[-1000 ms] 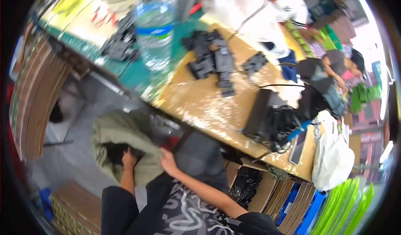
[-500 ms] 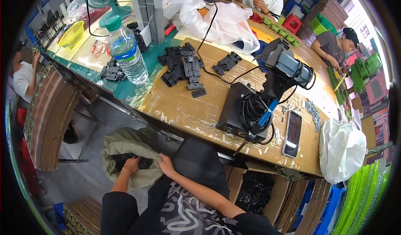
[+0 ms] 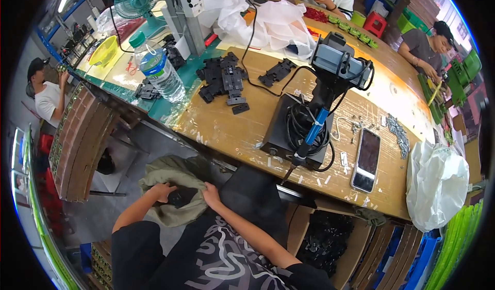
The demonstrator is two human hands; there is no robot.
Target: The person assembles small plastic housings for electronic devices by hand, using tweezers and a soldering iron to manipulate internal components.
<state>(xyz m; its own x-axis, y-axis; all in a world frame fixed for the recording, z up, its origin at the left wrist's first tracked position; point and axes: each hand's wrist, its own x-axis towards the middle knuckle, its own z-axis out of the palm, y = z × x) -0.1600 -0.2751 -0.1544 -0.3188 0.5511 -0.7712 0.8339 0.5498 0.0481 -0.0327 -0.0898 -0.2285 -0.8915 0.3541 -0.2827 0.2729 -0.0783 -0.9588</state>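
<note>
Your right hand (image 3: 210, 196), nearly closed, pinches the rim of the bag (image 3: 178, 216); your left hand (image 3: 162, 191) curls at its mouth, grip unclear. The bag is below the near edge of the table (image 3: 232, 135). Its cloth looks soft and floppy; hold the rim, since the dark contents (image 3: 180, 197) could shift.
</note>
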